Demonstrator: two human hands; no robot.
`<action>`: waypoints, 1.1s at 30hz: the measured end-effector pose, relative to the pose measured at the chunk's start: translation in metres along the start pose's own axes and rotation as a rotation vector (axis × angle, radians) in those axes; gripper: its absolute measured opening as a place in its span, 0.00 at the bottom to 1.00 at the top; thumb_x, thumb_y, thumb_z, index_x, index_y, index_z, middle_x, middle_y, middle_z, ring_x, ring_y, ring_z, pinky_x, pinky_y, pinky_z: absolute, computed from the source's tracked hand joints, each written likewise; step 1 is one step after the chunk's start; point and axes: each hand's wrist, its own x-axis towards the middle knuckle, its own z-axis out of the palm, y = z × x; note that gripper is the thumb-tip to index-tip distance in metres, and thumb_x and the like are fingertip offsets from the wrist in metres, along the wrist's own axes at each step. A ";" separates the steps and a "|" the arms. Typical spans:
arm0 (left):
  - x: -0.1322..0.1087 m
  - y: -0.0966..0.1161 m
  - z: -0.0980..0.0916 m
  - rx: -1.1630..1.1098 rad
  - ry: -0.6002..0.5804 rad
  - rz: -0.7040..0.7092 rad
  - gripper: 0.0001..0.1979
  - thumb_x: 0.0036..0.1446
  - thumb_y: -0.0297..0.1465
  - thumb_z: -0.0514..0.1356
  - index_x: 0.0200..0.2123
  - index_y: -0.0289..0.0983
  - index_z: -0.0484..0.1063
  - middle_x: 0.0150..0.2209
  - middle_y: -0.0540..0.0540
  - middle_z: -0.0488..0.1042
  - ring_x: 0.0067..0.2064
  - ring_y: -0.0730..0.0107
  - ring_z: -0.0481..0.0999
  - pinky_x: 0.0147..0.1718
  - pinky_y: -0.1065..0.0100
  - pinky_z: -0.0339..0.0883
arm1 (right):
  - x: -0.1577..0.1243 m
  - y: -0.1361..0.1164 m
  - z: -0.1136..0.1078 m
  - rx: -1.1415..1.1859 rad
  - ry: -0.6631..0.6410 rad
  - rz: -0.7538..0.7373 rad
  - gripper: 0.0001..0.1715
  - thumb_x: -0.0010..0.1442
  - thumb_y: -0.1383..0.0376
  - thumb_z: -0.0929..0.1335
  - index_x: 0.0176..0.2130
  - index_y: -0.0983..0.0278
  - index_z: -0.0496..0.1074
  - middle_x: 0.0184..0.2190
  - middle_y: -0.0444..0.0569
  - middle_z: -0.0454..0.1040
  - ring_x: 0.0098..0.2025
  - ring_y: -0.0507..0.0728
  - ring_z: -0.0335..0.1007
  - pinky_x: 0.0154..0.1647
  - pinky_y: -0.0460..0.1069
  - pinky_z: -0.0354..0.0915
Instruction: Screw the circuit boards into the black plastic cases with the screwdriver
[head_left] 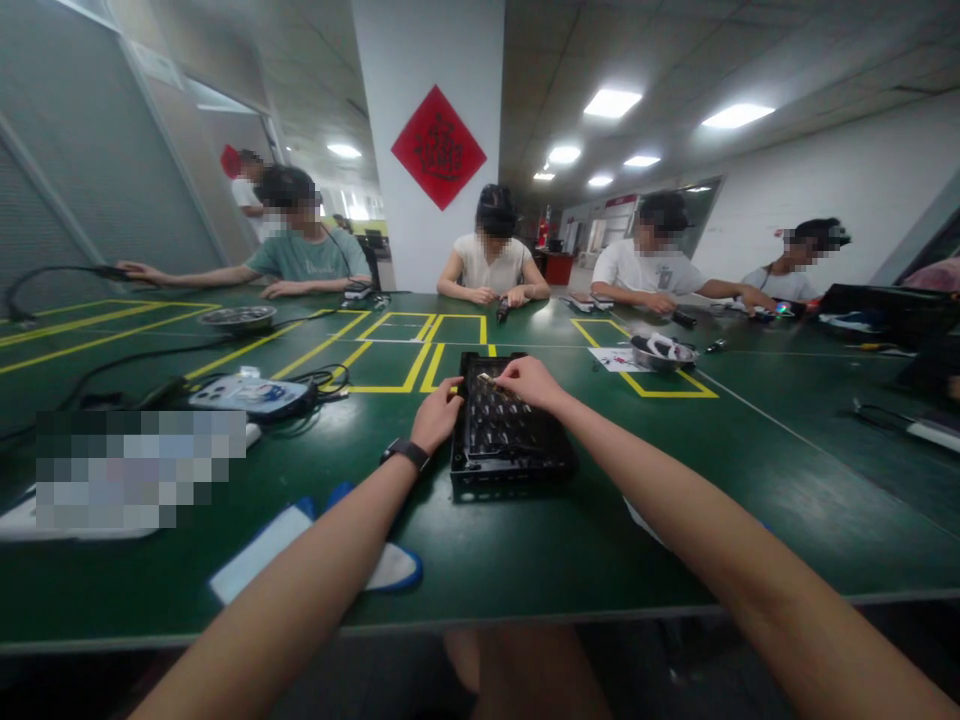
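Observation:
In front of me on the green table lies a black plastic case [510,430], its top marked by rows of small shiny pegs or slots. My left hand [437,415], with a dark band on the wrist, grips the case's left edge with curled fingers. Over the far half of the case, my right hand [531,383] is closed in a pinch. At its fingertips shows a small brass-coloured metal piece [487,380], touching or just above the pegs; its exact kind is too small to make out.
A blue-and-white glove [394,567] lies partly under my left forearm. Left of it are a phone-like device [251,395] and black cables [82,365]. Metal bowls [664,352] [238,317] stand farther off among yellow tape lines. Several people sit across the table [750,440].

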 end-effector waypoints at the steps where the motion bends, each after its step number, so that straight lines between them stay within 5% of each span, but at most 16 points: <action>1: 0.000 0.001 0.000 0.003 0.001 -0.006 0.22 0.54 0.30 0.49 0.52 0.42 0.64 0.41 0.48 0.74 0.41 0.67 0.71 0.42 0.66 0.64 | -0.008 -0.004 -0.006 0.028 0.000 -0.029 0.15 0.56 0.61 0.65 0.30 0.69 0.75 0.29 0.51 0.76 0.29 0.51 0.68 0.30 0.44 0.59; 6: -0.001 0.003 0.001 0.041 0.028 -0.015 0.20 0.54 0.30 0.49 0.50 0.44 0.67 0.45 0.49 0.73 0.45 0.66 0.70 0.45 0.66 0.63 | -0.058 -0.016 -0.019 0.255 -0.127 -0.363 0.13 0.53 0.60 0.67 0.30 0.68 0.75 0.24 0.46 0.74 0.25 0.49 0.65 0.26 0.43 0.58; 12: -0.001 0.003 0.001 0.052 0.033 0.000 0.20 0.54 0.31 0.49 0.50 0.44 0.67 0.47 0.50 0.72 0.46 0.66 0.70 0.46 0.65 0.62 | -0.083 -0.018 -0.011 0.297 -0.213 -0.458 0.08 0.51 0.64 0.68 0.30 0.68 0.74 0.29 0.47 0.75 0.30 0.50 0.68 0.33 0.44 0.62; 33: 0.003 -0.005 0.007 -0.103 0.012 -0.039 0.26 0.51 0.30 0.54 0.55 0.36 0.60 0.45 0.42 0.73 0.44 0.65 0.72 0.45 0.65 0.63 | -0.086 -0.012 -0.011 0.214 -0.276 -0.424 0.11 0.53 0.61 0.68 0.33 0.66 0.75 0.30 0.47 0.73 0.30 0.49 0.64 0.32 0.44 0.59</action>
